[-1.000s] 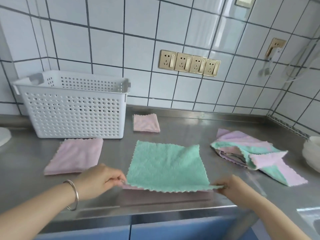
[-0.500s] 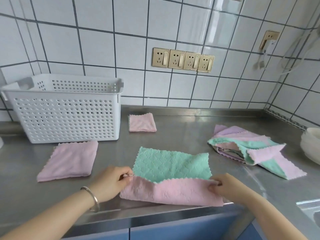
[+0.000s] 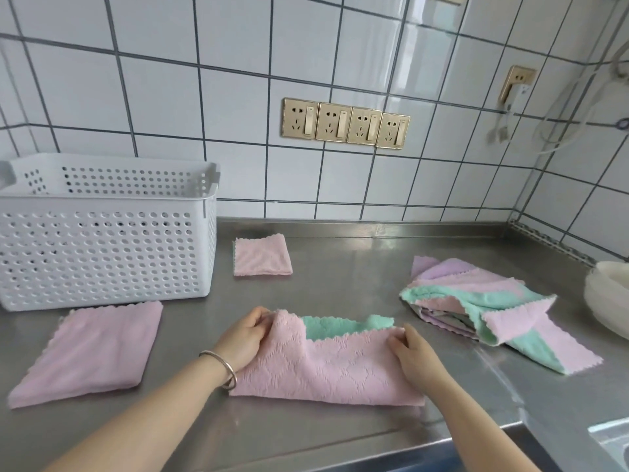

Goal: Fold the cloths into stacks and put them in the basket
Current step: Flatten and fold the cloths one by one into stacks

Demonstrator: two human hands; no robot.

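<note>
While both hands [image 3: 250,337] pinch cloth [image 3: 326,366] | basket [image 3: 102,253] left | pile [image 3: 476,308] right

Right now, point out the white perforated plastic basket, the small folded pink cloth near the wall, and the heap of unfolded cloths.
white perforated plastic basket [image 3: 102,253]: head view, front wall.
small folded pink cloth [image 3: 262,257]: head view, centre.
heap of unfolded cloths [image 3: 476,298]: head view, top layer.

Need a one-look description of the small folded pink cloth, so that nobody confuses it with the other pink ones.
Start at the white perforated basket at the counter's back left. Just right of it, near the wall under the gold sockets, lies the small folded pink cloth. It is the smallest, a neat square lying alone; the larger pink cloth sits in front of the basket, untouched by either hand.
</note>
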